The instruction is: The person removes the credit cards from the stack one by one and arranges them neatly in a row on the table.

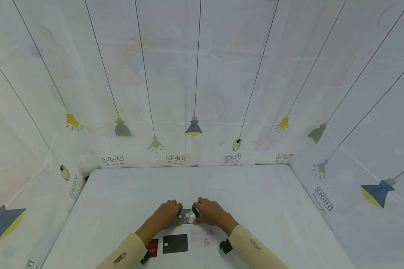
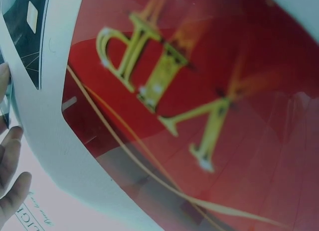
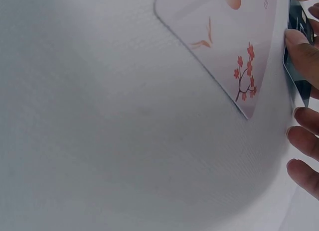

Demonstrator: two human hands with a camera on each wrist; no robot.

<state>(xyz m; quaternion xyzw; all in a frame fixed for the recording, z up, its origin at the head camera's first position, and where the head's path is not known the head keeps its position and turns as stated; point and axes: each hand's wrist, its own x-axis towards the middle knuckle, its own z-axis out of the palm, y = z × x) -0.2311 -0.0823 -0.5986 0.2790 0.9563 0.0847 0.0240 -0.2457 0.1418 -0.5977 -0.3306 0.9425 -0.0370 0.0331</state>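
A grey card with "Vip" lettering is pinched between both hands over the white table. My left hand holds its left end, and my right hand grips the right end, thumb at the near edge. In the right wrist view, the right thumb presses on the card's dark face. Nearer to me lies a row of cards: a red VIP card, partly covered by the left sleeve in the head view, a black VIP card and a pale pink card with flowers.
The white table reaches back to a pale cloth wall printed with hanging lamps, with similar walls on both sides. A black wrist device sits at the right cuff, another at the left.
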